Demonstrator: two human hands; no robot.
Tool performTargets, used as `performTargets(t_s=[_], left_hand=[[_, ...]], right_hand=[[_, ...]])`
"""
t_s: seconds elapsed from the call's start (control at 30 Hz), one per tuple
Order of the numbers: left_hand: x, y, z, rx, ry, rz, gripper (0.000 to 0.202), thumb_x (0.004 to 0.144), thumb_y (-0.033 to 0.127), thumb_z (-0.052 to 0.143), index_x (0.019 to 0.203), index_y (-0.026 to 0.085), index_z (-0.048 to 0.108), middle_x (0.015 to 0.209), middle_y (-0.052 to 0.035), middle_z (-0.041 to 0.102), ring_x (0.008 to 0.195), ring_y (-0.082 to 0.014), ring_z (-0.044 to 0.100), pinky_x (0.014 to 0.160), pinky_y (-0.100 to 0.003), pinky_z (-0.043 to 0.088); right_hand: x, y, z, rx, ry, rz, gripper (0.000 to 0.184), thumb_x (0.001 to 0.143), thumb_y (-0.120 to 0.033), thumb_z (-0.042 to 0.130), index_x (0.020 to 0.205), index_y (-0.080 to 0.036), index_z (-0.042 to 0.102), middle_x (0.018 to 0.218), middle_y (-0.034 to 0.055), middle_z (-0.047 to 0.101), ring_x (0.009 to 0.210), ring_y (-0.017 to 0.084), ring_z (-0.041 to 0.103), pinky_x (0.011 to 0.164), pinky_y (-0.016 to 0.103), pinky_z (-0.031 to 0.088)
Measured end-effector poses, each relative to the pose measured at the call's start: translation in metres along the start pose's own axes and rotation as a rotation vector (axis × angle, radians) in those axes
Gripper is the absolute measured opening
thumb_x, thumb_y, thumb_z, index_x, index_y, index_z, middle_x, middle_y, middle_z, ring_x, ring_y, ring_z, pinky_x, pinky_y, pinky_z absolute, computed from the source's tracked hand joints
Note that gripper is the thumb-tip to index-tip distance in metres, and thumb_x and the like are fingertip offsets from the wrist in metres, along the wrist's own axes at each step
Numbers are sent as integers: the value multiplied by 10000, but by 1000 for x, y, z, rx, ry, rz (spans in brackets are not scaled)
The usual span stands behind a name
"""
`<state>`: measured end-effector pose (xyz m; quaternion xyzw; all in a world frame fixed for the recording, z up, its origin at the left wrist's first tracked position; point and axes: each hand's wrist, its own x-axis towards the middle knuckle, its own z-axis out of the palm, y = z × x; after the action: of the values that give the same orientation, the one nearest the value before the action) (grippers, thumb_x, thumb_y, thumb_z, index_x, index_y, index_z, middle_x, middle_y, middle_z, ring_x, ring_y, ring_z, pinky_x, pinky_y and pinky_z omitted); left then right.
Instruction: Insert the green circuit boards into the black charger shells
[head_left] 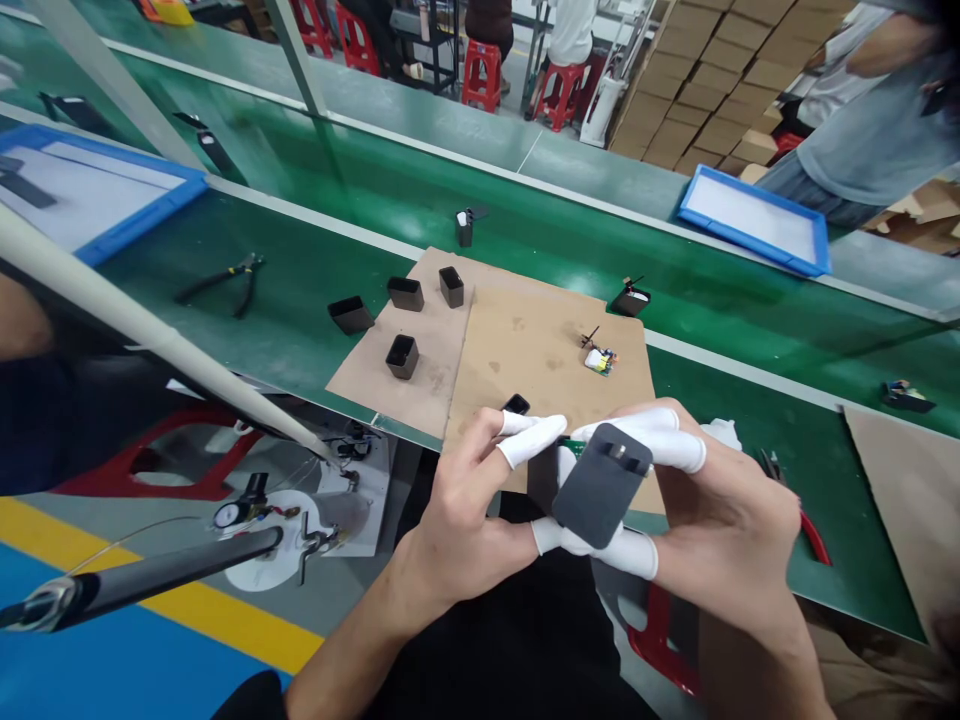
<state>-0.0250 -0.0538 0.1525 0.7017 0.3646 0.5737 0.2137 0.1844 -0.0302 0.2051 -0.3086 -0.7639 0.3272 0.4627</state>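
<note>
In front of my body, my left hand (465, 510) and my right hand (727, 510) meet, both with white finger cots on the fingertips. Pinched in my right hand is a black plug adapter part (600, 500), its flat face with metal prongs turned up. A sliver of green circuit board (574, 447) shows behind it. My left thumb and fingers close around a dark casing (541, 482), mostly hidden by the adapter part; whether the two are joined I cannot tell. Just beyond my left fingertips is another black casing (516, 404).
Cardboard (495, 340) covers part of the green bench, with several open black casings (403, 356) and a small circuit board (600, 360) on it. Cutting pliers (232, 280) lie left; red-handled pliers (814, 535) lie right. A white slanted pole (172, 345) crosses the left side. Half-assembled adapters (631, 298) sit along the belt.
</note>
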Motion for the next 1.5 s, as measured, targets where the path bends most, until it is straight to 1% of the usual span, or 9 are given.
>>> performTargets(t_s=[0.1,0.23,0.33,0.47,0.63,0.8,1.0,1.27,1.5], left_hand=[[-2,-1,2,-73,-18,-72,761,791,163,951,1494,188,660,1173,-98,652,1043,-225,701,870,-355,651],[-5,-2,5,-136,-37,-185,795,757,251,1001,1485,228,682,1141,-82,654,980,-210,689,835,-359,671],[-6,-2,5,-139,-30,-182,771,771,282,999,1476,245,688,1152,-79,662,1003,-211,702,861,-364,679],[-4,-1,4,-115,0,-87,715,800,278,984,1451,222,695,1191,-98,683,1087,-236,725,920,-384,673],[-1,3,1,-67,-5,-6,694,843,189,937,1481,221,666,1228,-116,699,1120,-242,736,928,-384,668],[-2,3,1,-67,-11,-2,736,826,179,945,1501,182,652,1232,-124,691,1132,-249,732,943,-380,665],[-1,5,-1,-60,-13,-26,678,874,194,900,1504,210,652,1219,-114,692,1128,-252,737,924,-385,671],[2,7,1,-56,-1,-15,672,867,186,900,1492,212,655,1191,-108,684,1061,-232,739,879,-376,677],[2,7,1,-46,-2,-17,681,858,214,917,1488,235,659,1185,-97,682,1052,-230,742,870,-371,673]], right_hand=[[-2,2,0,52,45,53,681,644,-51,1016,1247,-269,786,1052,51,770,942,279,696,786,439,592],[-3,0,-2,155,199,145,668,613,-162,1077,1208,-297,803,999,8,785,914,249,722,856,418,639],[-3,-3,-5,217,245,196,579,640,-244,1079,1157,-295,824,984,15,799,901,255,743,877,434,671],[-4,-7,-9,251,191,184,601,625,-245,1082,1169,-294,828,899,16,782,790,261,731,763,443,685],[-7,-8,-9,197,157,162,681,603,-215,1087,1222,-286,812,957,25,781,839,270,729,778,438,682],[-10,-11,-8,147,117,152,680,638,-147,1056,1243,-312,793,1041,39,780,890,270,717,768,422,661],[-12,-14,-4,40,102,105,668,656,-69,1007,1239,-297,773,1054,54,789,957,295,730,784,440,635],[-8,-14,-4,-14,61,49,633,690,-103,987,1250,-309,774,1007,52,791,869,295,717,704,453,605],[-2,-13,-5,-56,30,-1,627,695,-103,996,1242,-317,776,1032,50,799,864,279,719,713,443,601]])
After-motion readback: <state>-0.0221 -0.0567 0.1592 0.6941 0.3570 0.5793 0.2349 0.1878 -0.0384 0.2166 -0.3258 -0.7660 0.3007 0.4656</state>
